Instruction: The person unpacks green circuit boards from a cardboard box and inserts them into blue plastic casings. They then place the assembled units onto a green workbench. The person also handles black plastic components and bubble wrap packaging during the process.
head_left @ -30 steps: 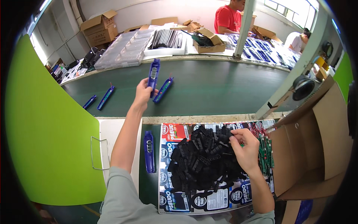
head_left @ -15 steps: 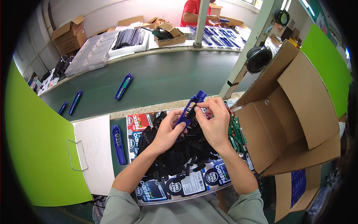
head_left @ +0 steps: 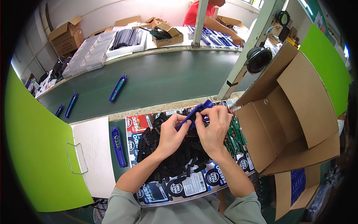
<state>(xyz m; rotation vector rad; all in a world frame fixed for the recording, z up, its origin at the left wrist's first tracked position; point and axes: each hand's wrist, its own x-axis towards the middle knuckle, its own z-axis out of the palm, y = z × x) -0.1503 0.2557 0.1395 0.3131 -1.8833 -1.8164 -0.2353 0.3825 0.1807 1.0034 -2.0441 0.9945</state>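
"Where's the blue shell (head_left: pixel 204 106)?"
"Held tilted above the heap of black parts (head_left: pixel 178 155), its upper end toward the right."
"And the hands?"
"Both closed on it. The left hand (head_left: pixel 171 135) grips the lower end, probably to steady it; the right hand (head_left: pixel 214 130) pinches farther up. Whether a small part sits under those fingertips, I can't tell."
"Why the heap there?"
"Likely for short reach: it lies on the printed sheet (head_left: pixel 154 199) just below the hands, green boards (head_left: pixel 235 139) to its right."
"And the other shells?"
"A second shell (head_left: pixel 118 149) lies left of the sheet, perhaps so it doesn't get buried. Three more shells (head_left: pixel 118 88) lie spaced out on the green belt (head_left: pixel 164 80) beyond, presumably to avoid bumping."
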